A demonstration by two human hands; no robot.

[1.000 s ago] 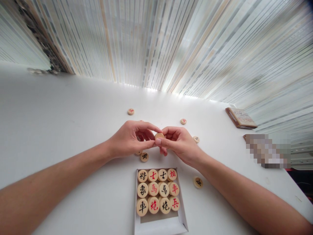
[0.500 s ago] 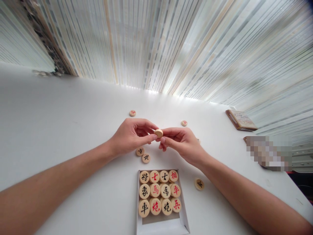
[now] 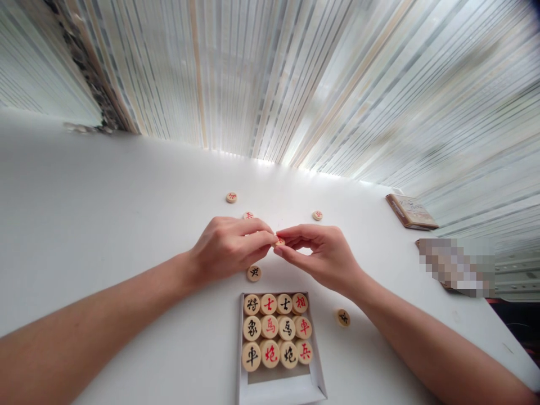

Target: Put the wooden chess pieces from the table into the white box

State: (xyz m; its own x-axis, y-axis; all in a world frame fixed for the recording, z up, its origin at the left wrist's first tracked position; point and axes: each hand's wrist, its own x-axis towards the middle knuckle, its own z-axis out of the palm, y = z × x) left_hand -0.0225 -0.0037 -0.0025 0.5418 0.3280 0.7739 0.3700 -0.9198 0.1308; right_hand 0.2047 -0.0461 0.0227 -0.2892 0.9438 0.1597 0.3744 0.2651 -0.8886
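Between the fingertips of both hands is a wooden Chinese chess piece [image 3: 279, 242], its red-marked face partly showing. My left hand [image 3: 234, 244] pinches it from the left with the back of the hand up, and my right hand [image 3: 323, 253] pinches it from the right. Just below my left hand lies a loose black-marked piece [image 3: 253, 273]. Beyond that hand a red-marked piece [image 3: 248, 216] is partly covered. Nearer to me stands an open white box [image 3: 280, 392] holding rows of stacked pieces, red and black characters facing up.
Other loose pieces lie on the white table [image 3: 139, 208]: a red one [image 3: 232, 197] far left, another red one [image 3: 317, 215] beyond my right hand, and a black one [image 3: 343, 317] under my right forearm. A small brown-edged box [image 3: 412, 211] sits at right. A striped curtain [image 3: 236, 84] hangs behind.
The held piece has turned over from its plain side to its red-marked face and sits slightly lower. My left hand has rolled palm-down, baring a red piece behind and covering a black one.
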